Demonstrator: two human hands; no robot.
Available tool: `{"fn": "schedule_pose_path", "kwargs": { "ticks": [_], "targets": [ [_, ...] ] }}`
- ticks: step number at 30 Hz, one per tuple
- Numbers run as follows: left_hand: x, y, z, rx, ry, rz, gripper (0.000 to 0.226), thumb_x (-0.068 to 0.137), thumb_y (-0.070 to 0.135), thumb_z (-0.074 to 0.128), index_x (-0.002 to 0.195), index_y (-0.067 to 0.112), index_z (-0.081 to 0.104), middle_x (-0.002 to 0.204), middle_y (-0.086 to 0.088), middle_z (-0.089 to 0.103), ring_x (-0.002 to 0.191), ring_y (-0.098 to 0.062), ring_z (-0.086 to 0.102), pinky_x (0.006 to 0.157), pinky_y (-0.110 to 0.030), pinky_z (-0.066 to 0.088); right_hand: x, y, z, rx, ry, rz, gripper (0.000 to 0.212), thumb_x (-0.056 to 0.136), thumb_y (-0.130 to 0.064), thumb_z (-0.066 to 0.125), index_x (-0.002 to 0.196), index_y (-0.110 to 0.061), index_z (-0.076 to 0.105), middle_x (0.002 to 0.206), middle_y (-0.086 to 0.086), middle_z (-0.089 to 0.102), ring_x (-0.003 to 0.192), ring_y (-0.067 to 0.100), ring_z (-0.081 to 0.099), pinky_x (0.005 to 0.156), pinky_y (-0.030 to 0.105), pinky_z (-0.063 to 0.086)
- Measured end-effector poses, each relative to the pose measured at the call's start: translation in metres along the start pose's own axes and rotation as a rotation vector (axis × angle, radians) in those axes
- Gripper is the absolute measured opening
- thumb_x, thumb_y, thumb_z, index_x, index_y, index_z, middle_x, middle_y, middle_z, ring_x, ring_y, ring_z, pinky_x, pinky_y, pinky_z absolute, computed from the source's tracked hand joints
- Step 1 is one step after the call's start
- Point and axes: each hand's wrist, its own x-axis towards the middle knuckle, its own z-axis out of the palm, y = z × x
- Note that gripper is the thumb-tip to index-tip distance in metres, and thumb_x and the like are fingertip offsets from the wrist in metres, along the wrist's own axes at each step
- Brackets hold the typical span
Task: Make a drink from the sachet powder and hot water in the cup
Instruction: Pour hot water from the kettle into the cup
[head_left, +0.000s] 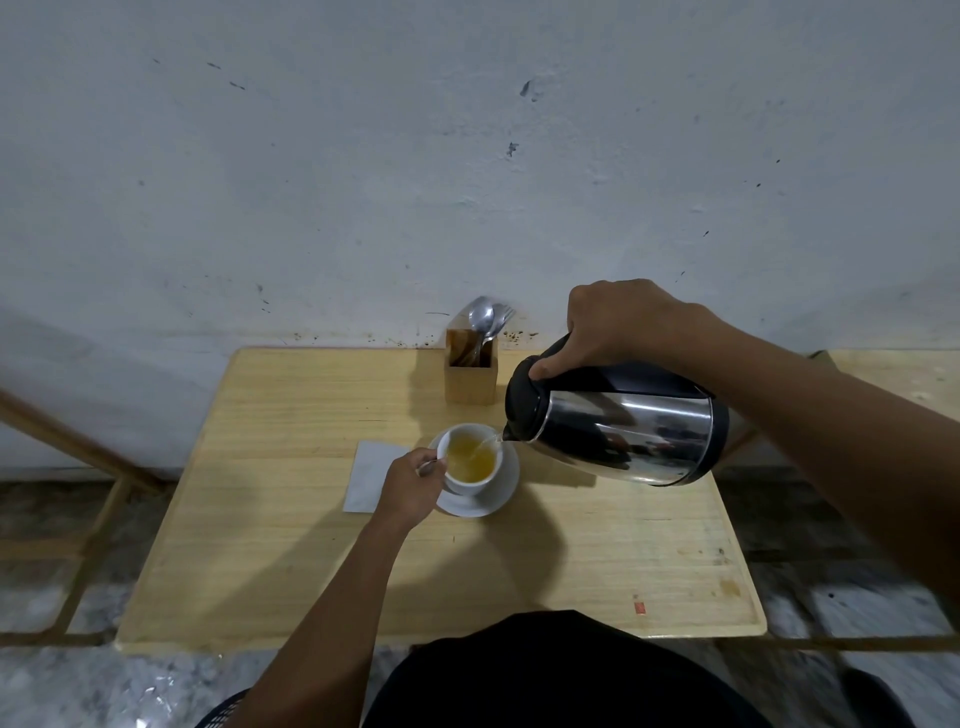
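A white cup (470, 486) stands on a white saucer (506, 493) in the middle of the wooden table (291, 519). Yellow liquid fills much of the cup. My left hand (410, 486) grips the cup's handle from the left. My right hand (623, 325) holds the black handle of a steel kettle (623, 434), tilted on its side to the right of the cup. A thin stream of water runs from the kettle's spout into the cup. No sachet is visible.
A white napkin (371, 475) lies flat left of the saucer, partly under my left hand. A wooden holder (470, 376) with a spoon and fork stands at the table's back edge by the wall. A second table's corner (893, 371) shows at right.
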Motion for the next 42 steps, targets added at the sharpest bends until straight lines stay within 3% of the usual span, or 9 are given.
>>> {"fn": "schedule_pose_path", "kwargs": {
  "ticks": [18, 26, 30, 35, 39, 42],
  "targets": [
    [-0.002, 0.002, 0.0, -0.025, 0.002, -0.02, 0.021, 0.093, 0.019, 0.057, 0.107, 0.007, 0.067, 0.098, -0.006, 0.063, 0.096, -0.028, 0.064, 0.088, -0.05, 0.055, 0.0, 0.015, 0.002, 0.072, 0.003, 0.028, 0.073, 0.061, -0.084, 0.061, 0.055, -0.013, 0.044, 0.051, -0.003, 0.047, 0.05, 0.016, 0.044, 0.054, 0.028, 0.033],
    [0.002, 0.0, 0.001, -0.049, -0.02, -0.063, 0.021, 0.092, 0.02, 0.055, 0.107, 0.009, 0.066, 0.1, -0.01, 0.067, 0.089, -0.029, 0.065, 0.084, -0.053, 0.056, -0.006, 0.055, 0.027, 0.468, 0.003, 0.077, 0.073, 0.059, -0.078, 0.068, 0.045, -0.013, 0.04, 0.044, 0.0, 0.03, 0.042, 0.015, 0.029, 0.051, 0.03, 0.024],
    [0.003, 0.001, 0.004, -0.09, 0.019, -0.103, 0.01, 0.088, 0.017, 0.056, 0.089, 0.018, 0.066, 0.083, -0.004, 0.067, 0.09, -0.032, 0.066, 0.086, -0.054, 0.055, -0.02, 0.081, 0.052, 0.718, 0.125, 0.123, 0.07, 0.061, -0.069, 0.074, 0.04, -0.011, 0.041, 0.04, -0.001, 0.028, 0.037, 0.014, 0.028, 0.049, 0.028, 0.024],
    [0.002, 0.004, 0.011, -0.092, 0.116, -0.117, 0.027, 0.09, 0.022, 0.055, 0.065, 0.027, 0.064, 0.076, -0.006, 0.067, 0.087, -0.034, 0.066, 0.084, -0.054, 0.056, -0.04, 0.112, 0.082, 0.942, 0.365, 0.182, 0.077, 0.07, -0.061, 0.072, 0.045, 0.007, 0.046, 0.043, 0.01, 0.035, 0.043, 0.02, 0.034, 0.053, 0.029, 0.03],
    [0.002, 0.004, 0.018, -0.077, 0.187, -0.119, 0.028, 0.091, 0.022, 0.053, 0.064, 0.022, 0.064, 0.072, -0.01, 0.066, 0.085, -0.037, 0.066, 0.083, -0.053, 0.057, -0.049, 0.134, 0.097, 1.051, 0.539, 0.25, 0.071, 0.076, -0.052, 0.071, 0.052, 0.013, 0.056, 0.045, 0.019, 0.044, 0.04, 0.019, 0.038, 0.045, 0.024, 0.034],
    [0.0, 0.006, 0.024, -0.054, 0.242, -0.115, 0.03, 0.091, 0.021, 0.051, 0.071, 0.005, 0.066, 0.074, -0.02, 0.067, 0.08, -0.039, 0.066, 0.08, -0.05, 0.056, -0.05, 0.149, 0.105, 1.096, 0.627, 0.285, 0.069, 0.082, -0.046, 0.07, 0.053, 0.015, 0.055, 0.048, 0.026, 0.048, 0.042, 0.021, 0.042, 0.047, 0.024, 0.038]
  ]
}}
